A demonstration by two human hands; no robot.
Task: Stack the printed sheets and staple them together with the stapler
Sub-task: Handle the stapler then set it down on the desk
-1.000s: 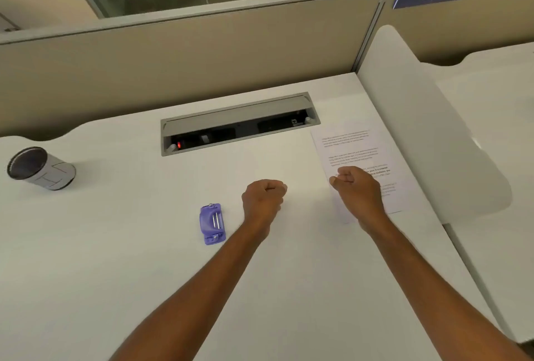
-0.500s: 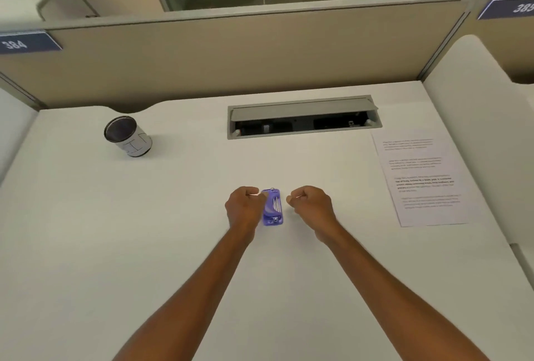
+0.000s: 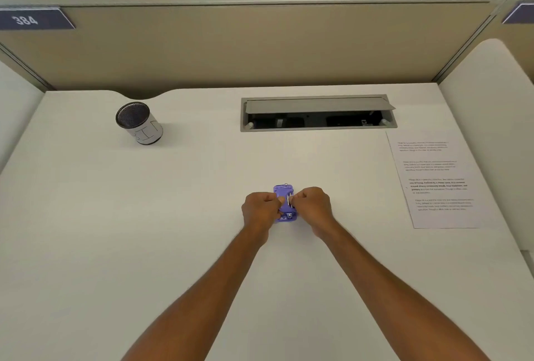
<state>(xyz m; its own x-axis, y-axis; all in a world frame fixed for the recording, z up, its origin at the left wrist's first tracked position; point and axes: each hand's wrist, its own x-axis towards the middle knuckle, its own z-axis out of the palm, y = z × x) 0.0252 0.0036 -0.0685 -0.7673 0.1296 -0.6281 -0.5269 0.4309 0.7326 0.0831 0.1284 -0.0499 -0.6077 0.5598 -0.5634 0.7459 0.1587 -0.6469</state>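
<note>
A small purple stapler [image 3: 284, 191] lies flat on the white desk [image 3: 115, 245] in the middle of the view. My left hand [image 3: 258, 209] presses against its left side with curled fingers. My right hand [image 3: 313, 204] closes on its right side, fingertips over the metal strip on top. Both hands pinch the stapler between them. The printed sheets [image 3: 436, 181] lie flat at the desk's right side, well apart from both hands; how many sheets are in the pile cannot be told.
A mesh pen cup [image 3: 138, 124] lies tilted at the back left. An open cable tray [image 3: 318, 113] is set into the desk at the back. Beige partition walls [image 3: 260, 48] enclose the desk; a white side panel [image 3: 491, 129] stands at the right.
My right hand left the printed sheets and came left to the stapler. Both hands closed in from either side and now grip it. The view shifted to centre on the desk.
</note>
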